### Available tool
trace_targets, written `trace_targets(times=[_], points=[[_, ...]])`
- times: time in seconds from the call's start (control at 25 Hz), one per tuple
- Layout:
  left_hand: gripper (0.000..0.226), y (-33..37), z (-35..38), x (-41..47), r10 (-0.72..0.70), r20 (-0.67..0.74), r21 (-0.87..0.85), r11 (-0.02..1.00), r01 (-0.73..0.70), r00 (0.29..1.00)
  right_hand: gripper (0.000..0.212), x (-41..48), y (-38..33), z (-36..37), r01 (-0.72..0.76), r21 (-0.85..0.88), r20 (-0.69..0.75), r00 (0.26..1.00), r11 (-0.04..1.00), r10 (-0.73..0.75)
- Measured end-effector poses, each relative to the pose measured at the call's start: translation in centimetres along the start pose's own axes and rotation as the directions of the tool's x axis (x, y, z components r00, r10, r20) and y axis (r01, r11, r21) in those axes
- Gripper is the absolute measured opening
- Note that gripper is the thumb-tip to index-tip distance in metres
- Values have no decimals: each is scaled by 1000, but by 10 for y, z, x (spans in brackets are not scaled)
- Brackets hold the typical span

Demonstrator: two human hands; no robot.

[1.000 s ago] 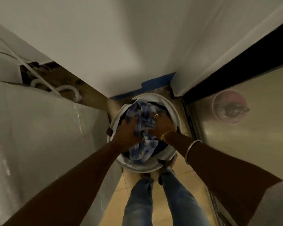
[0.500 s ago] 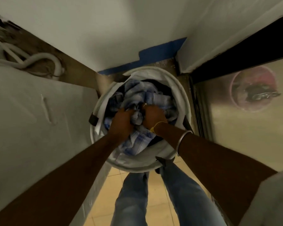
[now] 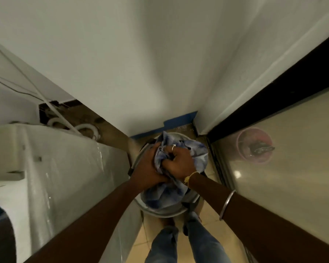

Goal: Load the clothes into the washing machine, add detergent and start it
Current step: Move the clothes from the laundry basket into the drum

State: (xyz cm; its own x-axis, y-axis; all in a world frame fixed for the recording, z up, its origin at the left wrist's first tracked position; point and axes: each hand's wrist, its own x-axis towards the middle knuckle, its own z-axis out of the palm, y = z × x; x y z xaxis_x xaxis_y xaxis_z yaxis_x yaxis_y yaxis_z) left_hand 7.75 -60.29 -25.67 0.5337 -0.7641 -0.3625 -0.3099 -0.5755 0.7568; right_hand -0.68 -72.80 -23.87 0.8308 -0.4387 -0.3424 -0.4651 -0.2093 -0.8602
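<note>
A white laundry basket (image 3: 165, 211) stands on the floor in the corner ahead of my feet. A bundle of blue-and-white checked clothes (image 3: 165, 196) hangs bunched above it. My left hand (image 3: 148, 166) and my right hand (image 3: 179, 162) both grip the bundle from above, side by side, fingers curled into the cloth. Part of the cloth drapes over the basket's right rim. The white washing machine (image 3: 51, 177) fills the left side, its top at arm height, with a dark round opening at the lower left edge.
White hoses (image 3: 84, 128) and cables run behind the machine. A frosted glass door (image 3: 292, 186) with a dark frame stands on the right, a pink bucket (image 3: 254, 147) blurred behind it. White walls meet in the corner. My legs in jeans (image 3: 179, 243) stand on beige tiles.
Both hands have lifted the checked clothes up out of the basket. The view has pulled back and up, and the washing machine's top has come into sight on the left.
</note>
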Motion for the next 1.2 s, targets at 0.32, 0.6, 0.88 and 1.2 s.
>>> trace_targets(times=[0.32, 0.6, 0.88, 1.2], points=[[37, 98, -72, -46, -144, -412, -379, 925, -25, 900, 87, -65, -64, -52, 248, -283, -311, 890, 926, -334], [35, 157, -133, -112, -184, -567, -581, 780, -232, 803, 135, -125, -60, -21, -113, 111, -150, 980, 987, 129], [24, 216, -151, -224, -340, -578, -778, 505, -374, 741, 40, -181, -174, 15, -54, 896, -9, 990, 440, 141], [35, 214, -214, -398, -378, -633, -749, 520, -411, 676, 56, -272, -289, 66, 140, 809, -111, 990, 571, -85]])
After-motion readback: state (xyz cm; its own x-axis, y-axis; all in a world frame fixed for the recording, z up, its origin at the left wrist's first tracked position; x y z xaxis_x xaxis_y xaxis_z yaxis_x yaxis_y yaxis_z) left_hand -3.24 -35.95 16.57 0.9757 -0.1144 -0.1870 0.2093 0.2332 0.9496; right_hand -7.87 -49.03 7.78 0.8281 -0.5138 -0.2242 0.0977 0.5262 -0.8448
